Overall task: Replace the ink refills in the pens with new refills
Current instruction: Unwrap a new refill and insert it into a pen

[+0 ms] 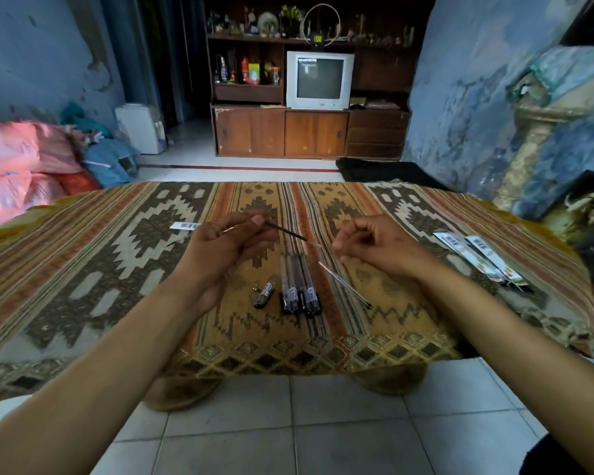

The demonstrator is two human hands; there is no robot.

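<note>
My left hand (225, 241) pinches a thin dark ink refill (286, 232) between thumb and fingers; its tip points right, above the cloth. My right hand (367, 243) hovers just right of that tip with fingers loosely curled, and I see nothing in it. Below the hands, three dark pens (299, 286) lie side by side on the patterned cloth. A clear pen barrel (344, 284) lies slanted to their right. A pen cap (264, 295) and a small spring lie to their left.
Refill packets (482, 260) lie on the right part of the patterned tablecloth (100, 255). A barcoded strip (185, 226) lies left of my left hand. Beyond the table stand a wooden cabinet with a television, bundled bags on the left and a painted wall on the right.
</note>
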